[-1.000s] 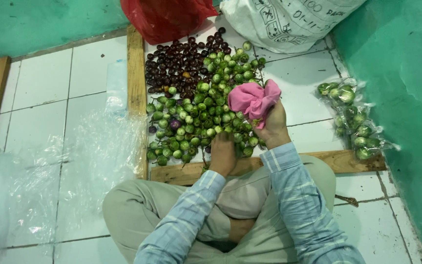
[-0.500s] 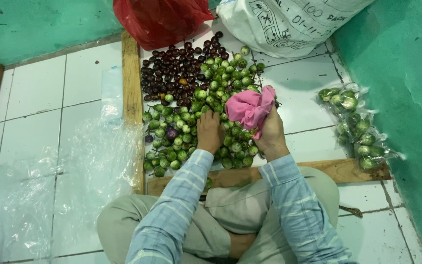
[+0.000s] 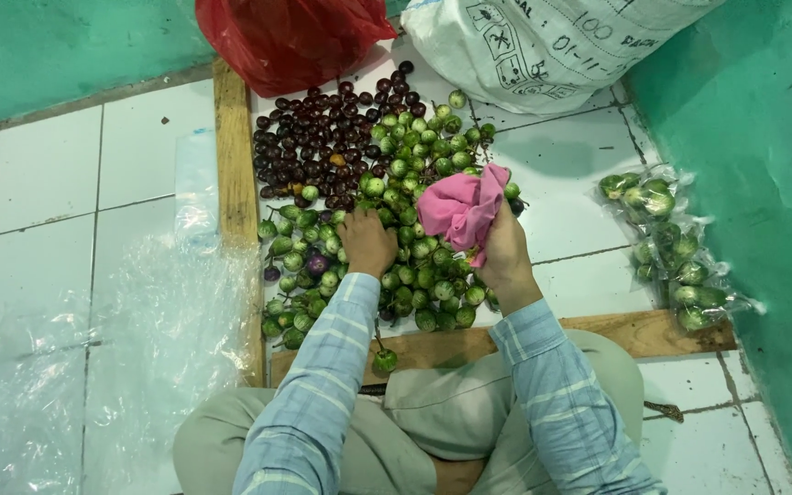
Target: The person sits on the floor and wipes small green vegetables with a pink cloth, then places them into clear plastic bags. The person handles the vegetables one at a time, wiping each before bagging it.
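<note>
I see white floor tiles (image 3: 57, 174) framed by wooden planks (image 3: 236, 183) and teal walls (image 3: 744, 110). My right hand (image 3: 506, 252) grips a crumpled pink cloth (image 3: 465, 206); my left hand (image 3: 367, 240), fingers curled, rests on the central pile of small green round eggplants (image 3: 423, 266).

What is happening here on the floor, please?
A person sits on the white tiled floor before a pile of small green round eggplants, with dark purple ones heaped behind. The left hand rests on the green pile, reaching into it. The right hand holds a pink cloth. Clear bags of green eggplants lie by the wall.
</note>
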